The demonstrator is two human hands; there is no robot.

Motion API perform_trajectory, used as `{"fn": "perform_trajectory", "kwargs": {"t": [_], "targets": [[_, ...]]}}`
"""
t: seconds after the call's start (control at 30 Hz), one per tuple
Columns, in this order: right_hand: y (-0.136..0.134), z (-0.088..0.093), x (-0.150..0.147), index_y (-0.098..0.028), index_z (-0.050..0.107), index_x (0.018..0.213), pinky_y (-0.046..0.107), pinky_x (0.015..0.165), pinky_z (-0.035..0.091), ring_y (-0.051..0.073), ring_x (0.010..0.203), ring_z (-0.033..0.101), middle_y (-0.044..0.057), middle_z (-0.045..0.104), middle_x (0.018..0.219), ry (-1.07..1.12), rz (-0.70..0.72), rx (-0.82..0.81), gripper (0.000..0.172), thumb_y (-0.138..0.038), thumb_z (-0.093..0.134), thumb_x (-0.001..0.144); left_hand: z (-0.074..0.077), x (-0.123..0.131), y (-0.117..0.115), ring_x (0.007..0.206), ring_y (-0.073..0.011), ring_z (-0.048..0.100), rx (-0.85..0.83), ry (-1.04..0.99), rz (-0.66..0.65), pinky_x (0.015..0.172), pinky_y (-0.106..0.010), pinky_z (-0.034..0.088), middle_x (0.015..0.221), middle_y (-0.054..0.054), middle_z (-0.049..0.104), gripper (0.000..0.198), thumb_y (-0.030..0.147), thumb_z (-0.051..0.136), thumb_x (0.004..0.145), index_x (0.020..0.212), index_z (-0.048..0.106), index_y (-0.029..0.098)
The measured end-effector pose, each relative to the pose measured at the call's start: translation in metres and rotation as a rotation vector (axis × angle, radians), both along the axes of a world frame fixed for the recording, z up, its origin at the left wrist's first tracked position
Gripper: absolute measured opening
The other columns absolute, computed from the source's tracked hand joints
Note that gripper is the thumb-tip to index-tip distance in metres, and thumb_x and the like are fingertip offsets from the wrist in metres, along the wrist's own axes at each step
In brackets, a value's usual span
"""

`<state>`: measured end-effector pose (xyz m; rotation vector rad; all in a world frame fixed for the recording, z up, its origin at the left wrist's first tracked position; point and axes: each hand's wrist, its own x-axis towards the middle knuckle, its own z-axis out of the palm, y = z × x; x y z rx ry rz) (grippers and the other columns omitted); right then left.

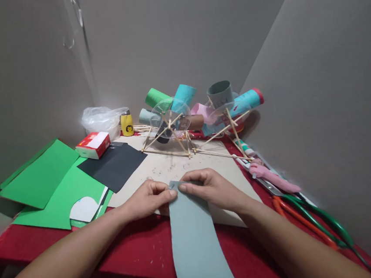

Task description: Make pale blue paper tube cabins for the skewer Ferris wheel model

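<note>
A long strip of grey-blue paper hangs down toward me over the front edge of the red table. Its far end is pinched between both my hands. My left hand grips the upper left corner between thumb and fingers. Beside it, my right hand is closed on the same end, thumb on top and fingers behind. The strip's top edge looks slightly folded or creased near the left thumb. Both hands are above a pale board that lies on the table.
Behind the hands stand stick frames with clear discs and coloured paper tubes. To the left are green sheets, black paper, a red box and a yellow jar. Scissors and a pink glue gun lie right.
</note>
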<state>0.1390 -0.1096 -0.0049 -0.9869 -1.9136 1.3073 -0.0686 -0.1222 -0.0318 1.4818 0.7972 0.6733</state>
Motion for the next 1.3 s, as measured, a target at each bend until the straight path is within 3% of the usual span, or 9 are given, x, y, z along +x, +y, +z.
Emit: {"fn": "perform_trajectory", "kwargs": {"t": [0.17,0.37,0.53,0.67,0.8,0.93,1.1,1.3], "targets": [[0.007,-0.006,0.002,-0.018,0.07,0.073,0.024,0.051,0.041,0.013,0.055,0.053,-0.001,0.063,0.062,0.151,-0.144,-0.03,0.028,-0.045,0.071,0.075,-0.002,-0.001,0.004,0.047,-0.0088,0.047,-0.066,-0.085,0.13,0.048,-0.02,0.034,0.057,-0.002,0.057,0.055,0.066,0.05,0.082,0.068,0.059,0.013],[0.006,-0.013,-0.005,-0.017,0.069,0.072,0.023,0.051,0.041,0.012,0.056,0.051,-0.001,0.062,0.063,0.201,-0.252,-0.017,0.028,-0.045,0.072,0.075,0.0,0.001,-0.001,0.042,-0.0051,0.031,-0.069,-0.125,0.1,0.043,-0.019,0.025,0.052,0.006,0.039,0.051,0.063,0.056,0.08,0.063,0.048,0.016],[0.005,-0.007,-0.002,-0.017,0.07,0.074,0.024,0.049,0.04,0.013,0.054,0.053,0.0,0.063,0.062,0.112,-0.132,-0.083,0.032,-0.049,0.07,0.075,0.0,-0.002,0.0,0.046,-0.0058,0.03,0.002,-0.032,0.094,0.045,-0.02,0.024,0.054,0.006,0.037,0.049,0.06,0.055,0.082,0.061,0.044,0.016],[0.005,-0.001,0.0,-0.016,0.07,0.073,0.022,0.045,0.034,0.011,0.05,0.048,-0.001,0.058,0.058,0.022,-0.112,-0.073,0.04,-0.055,0.066,0.076,0.003,-0.002,-0.001,0.049,-0.0061,0.029,0.051,0.104,0.018,0.046,-0.02,0.023,0.057,0.005,0.035,0.044,0.052,0.05,0.087,0.063,0.044,0.016],[0.003,-0.003,-0.001,-0.014,0.065,0.061,0.022,0.045,0.029,0.009,0.048,0.039,-0.003,0.047,0.051,-0.031,-0.05,-0.105,0.046,-0.058,0.064,0.077,0.004,0.001,-0.005,0.051,-0.0063,0.024,0.17,0.171,-0.054,0.047,-0.021,0.021,0.057,0.006,0.027,0.042,0.043,0.046,0.089,0.059,0.036,0.017],[0.002,-0.006,-0.002,-0.013,0.066,0.063,0.022,0.048,0.032,0.009,0.052,0.04,-0.002,0.049,0.054,-0.083,0.047,-0.151,0.045,-0.056,0.068,0.073,0.001,0.002,-0.006,0.053,-0.0068,0.025,0.251,0.201,-0.07,0.049,-0.021,0.022,0.058,0.006,0.028,0.039,0.038,0.047,0.089,0.058,0.037,0.016],[0.004,-0.006,-0.001,-0.012,0.069,0.069,0.023,0.049,0.034,0.011,0.054,0.046,0.0,0.055,0.058,-0.114,0.032,-0.136,0.045,-0.057,0.065,0.075,0.0,0.0,0.0,0.05,-0.0062,0.027,0.078,0.117,-0.08,0.046,-0.02,0.022,0.056,0.006,0.033,0.044,0.05,0.048,0.088,0.06,0.043,0.016],[0.009,-0.007,0.002,-0.014,0.067,0.064,0.023,0.047,0.032,0.01,0.052,0.042,-0.002,0.049,0.054,-0.135,-0.05,-0.034,0.042,-0.053,0.061,0.079,0.0,-0.005,0.01,0.04,-0.0045,0.024,-0.218,0.097,-0.032,0.041,-0.021,0.018,0.045,0.009,0.033,0.054,0.064,0.059,0.075,0.056,0.04,0.017]]}}
